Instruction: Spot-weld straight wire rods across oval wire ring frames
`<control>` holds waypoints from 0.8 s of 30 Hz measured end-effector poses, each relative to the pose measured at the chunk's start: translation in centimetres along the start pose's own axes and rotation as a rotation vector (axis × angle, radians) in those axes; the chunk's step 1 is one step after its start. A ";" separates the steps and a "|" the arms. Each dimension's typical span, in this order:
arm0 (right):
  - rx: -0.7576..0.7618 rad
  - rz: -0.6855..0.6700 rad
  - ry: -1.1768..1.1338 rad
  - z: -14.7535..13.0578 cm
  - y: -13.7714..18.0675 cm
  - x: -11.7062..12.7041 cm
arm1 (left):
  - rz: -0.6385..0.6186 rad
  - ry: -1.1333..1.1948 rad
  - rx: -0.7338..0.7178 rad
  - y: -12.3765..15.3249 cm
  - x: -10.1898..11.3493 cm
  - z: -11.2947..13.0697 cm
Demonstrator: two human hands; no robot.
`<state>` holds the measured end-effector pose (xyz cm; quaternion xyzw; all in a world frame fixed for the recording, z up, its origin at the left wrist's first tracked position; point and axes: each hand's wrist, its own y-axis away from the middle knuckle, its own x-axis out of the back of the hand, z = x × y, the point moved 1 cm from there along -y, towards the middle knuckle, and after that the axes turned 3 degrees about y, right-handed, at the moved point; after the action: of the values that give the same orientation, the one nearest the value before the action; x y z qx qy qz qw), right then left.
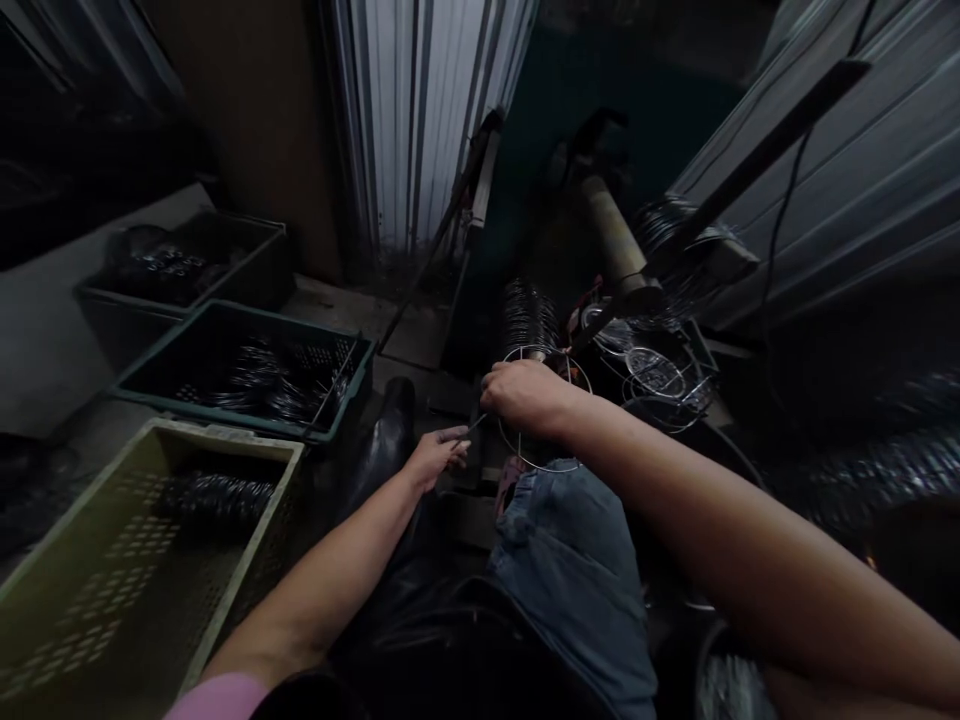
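My right hand (529, 395) is closed on the rim of a round wire frame (519, 443), a thin metal ring with wires across it, held above my knee. Just left of it, my left hand (437, 456) pinches a short thin metal rod (477, 422) between thumb and fingers. The rod points up toward my right hand; whether it touches the frame I cannot tell. Behind the frame, a stack of dark wire rings (529, 315) sits close to a machine part. My right fingertips are partly hidden.
A yellow crate (255, 540) with dark coiled rings, a green crate (349, 405) with wire pieces and a grey crate (259, 255) stand at left. At right are more wire frames (656, 372), a cylindrical machine arm (615, 235) and a slanting bar (765, 150).
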<state>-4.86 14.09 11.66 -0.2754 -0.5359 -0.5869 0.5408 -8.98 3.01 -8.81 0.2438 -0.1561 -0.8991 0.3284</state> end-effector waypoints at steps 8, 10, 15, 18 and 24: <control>-0.238 0.221 -0.294 -0.2 4.1 -0.4 | -0.137 0.108 -0.038 4.4 -1.6 0.7; -0.409 0.428 -0.610 -0.7 6.4 -2.4 | -0.158 0.240 -0.018 4.8 -1.8 1.4; -0.866 0.759 -1.700 -2.2 9.6 -10.0 | -0.213 0.438 0.036 4.8 -2.8 3.4; -1.014 0.773 -2.039 -2.3 9.8 -12.4 | -0.152 0.302 0.050 4.7 -3.9 4.0; -1.039 0.848 -2.060 -0.5 9.5 -13.1 | -0.053 0.116 0.048 4.3 -5.5 5.1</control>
<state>7.56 19.62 2.83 -0.9453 -0.2833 -0.0168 -0.1608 -5.89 4.15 -0.84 0.3074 -0.1518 -0.8877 0.3072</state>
